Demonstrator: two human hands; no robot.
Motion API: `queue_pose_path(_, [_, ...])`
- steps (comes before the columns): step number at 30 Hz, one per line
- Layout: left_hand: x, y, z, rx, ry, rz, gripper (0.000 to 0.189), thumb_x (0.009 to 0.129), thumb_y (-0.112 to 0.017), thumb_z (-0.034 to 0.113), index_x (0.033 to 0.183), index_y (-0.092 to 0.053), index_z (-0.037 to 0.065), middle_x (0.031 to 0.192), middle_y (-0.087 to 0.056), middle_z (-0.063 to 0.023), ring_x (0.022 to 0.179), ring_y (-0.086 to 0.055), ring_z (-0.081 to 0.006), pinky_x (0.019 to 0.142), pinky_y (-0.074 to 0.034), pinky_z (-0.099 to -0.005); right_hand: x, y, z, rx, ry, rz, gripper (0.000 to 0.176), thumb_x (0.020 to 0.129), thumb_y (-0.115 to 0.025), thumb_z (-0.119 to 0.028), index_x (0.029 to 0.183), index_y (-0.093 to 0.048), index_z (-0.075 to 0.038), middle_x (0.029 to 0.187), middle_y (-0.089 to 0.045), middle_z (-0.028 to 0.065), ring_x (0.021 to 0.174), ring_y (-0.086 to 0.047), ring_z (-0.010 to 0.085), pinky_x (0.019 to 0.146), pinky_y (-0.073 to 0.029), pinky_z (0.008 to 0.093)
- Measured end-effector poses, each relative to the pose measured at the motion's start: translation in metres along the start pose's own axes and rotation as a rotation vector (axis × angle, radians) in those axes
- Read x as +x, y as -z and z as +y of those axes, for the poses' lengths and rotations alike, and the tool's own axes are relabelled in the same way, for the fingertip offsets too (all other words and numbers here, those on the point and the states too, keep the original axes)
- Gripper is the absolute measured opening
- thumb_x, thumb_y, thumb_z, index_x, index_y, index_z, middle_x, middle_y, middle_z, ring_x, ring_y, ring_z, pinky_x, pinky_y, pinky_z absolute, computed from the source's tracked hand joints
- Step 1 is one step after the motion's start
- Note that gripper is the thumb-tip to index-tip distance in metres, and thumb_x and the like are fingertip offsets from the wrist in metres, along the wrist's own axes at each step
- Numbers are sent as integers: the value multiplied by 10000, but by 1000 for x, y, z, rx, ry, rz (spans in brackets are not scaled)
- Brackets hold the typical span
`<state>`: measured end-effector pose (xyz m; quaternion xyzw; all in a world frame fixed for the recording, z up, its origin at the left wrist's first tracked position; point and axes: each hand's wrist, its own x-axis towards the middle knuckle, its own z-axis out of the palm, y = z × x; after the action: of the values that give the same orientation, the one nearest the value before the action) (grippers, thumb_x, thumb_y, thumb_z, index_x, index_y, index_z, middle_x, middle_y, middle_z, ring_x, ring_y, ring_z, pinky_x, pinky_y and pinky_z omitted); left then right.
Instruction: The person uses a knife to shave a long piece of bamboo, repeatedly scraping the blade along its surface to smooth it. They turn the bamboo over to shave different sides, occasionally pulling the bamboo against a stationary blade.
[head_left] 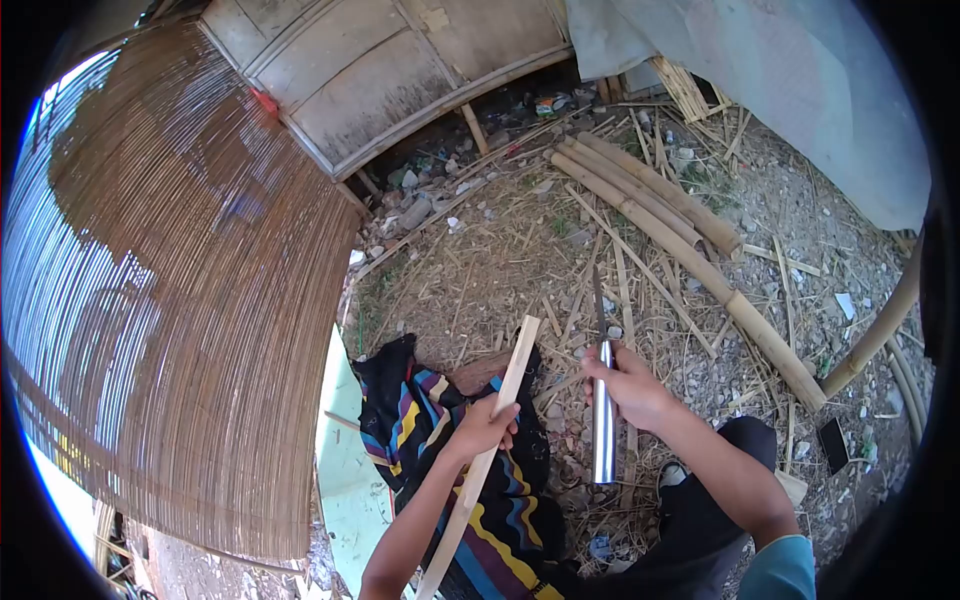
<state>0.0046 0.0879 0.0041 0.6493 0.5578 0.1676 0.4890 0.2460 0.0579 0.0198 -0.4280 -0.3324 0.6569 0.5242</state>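
My left hand (482, 428) is closed round a pale bamboo strip (515, 368), which slants from the bottom edge up toward the middle of the head view. In my right hand (635, 388) is a knife (604, 440) with a shiny metal handle; its thin dark blade points up and away from me. Blade and strip are apart. Beneath the strip lies a striped black cloth (520, 490) with yellow, purple and blue bands, spread over my left side.
Thick bamboo poles (680, 235) lie on the littered ground ahead to the right. A slatted bamboo screen (190, 330) stands at left, beside a pale green board (350, 500). A dark phone-like object (832, 446) lies at right. A grey sheet (770, 90) hangs at upper right.
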Motion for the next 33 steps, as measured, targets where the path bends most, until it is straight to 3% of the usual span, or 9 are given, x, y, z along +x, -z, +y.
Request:
queue_pose_path(6, [-4,-17,3,-208,40,44,321,970,-414,305,843,-465,15,560,-471,-40,392,-473,-128,397,-407,-267,-6,-7,6,740,-212,165,362,964,-321,-461,1102,-387,-133,779,-483,83,715,-530,252,782,-498,567])
queue_pose_path(11, [-16,-22,15,-601,16,51,393,975,-367,380,828,-470,30,541,-450,-27,378,-458,-128,381,-410,-255,-6,-7,26,688,-309,121,406,950,-367,-470,1204,-364,-153,761,-498,88,686,-525,231,774,-508,493])
queue_pose_path(13, [-17,-28,16,-608,-6,49,424,977,-345,396,827,-481,24,541,-462,-31,393,-467,-125,390,-408,-255,-8,-4,18,674,-334,-91,475,916,-401,-534,1194,-381,-149,772,-508,84,659,-524,207,760,-511,429])
queue_pose_path(19, [-24,-35,24,-449,-64,24,446,981,-331,399,826,-508,20,495,-459,-24,364,-427,-110,376,-375,-246,-16,-9,12,303,-122,-251,585,924,-248,-604,1184,-426,-112,749,-532,52,570,-490,138,541,-433,303])
queue_pose_path(21, [-27,-35,26,-470,-55,23,440,991,-303,377,836,-505,19,454,-411,-7,335,-381,-99,338,-340,-237,-16,-5,19,-214,65,-195,556,944,-229,-565,1179,-434,-104,652,-501,26,492,-444,122,499,-409,273])
queue_pose_path(23, [-26,-35,20,-669,-88,-86,431,1000,-272,354,860,-496,13,438,-369,4,318,-343,-89,305,-302,-225,-17,-6,21,-317,171,-131,490,950,-324,-515,1117,-485,-83,551,-485,22,427,-432,143,472,-404,276])
queue_pose_path(26, [-35,-38,33,-659,-102,-84,436,1002,-255,348,871,-498,10,450,-369,6,309,-323,-82,306,-284,-225,-20,-10,8,-1012,516,-58,417,848,-558,-472,919,-560,-62,515,-525,72,421,-533,247,435,-427,326])
queue_pose_path(30, [-33,-43,21,-761,-67,-198,422,998,-262,348,781,-458,45,478,-353,8,321,-317,-79,312,-275,-239,-21,-17,2,-1379,731,-42,415,783,-605,-473,827,-565,-62,566,-561,97,500,-571,323,466,-445,389])
queue_pose_path(33, [-35,-49,19,-775,-77,-251,417,992,-271,358,709,-383,73,482,-308,18,335,-316,-81,305,-250,-252,-21,-19,4,-1490,795,-61,503,787,-559,-581,760,-564,-79,552,-576,82,488,-607,278,434,-475,383])
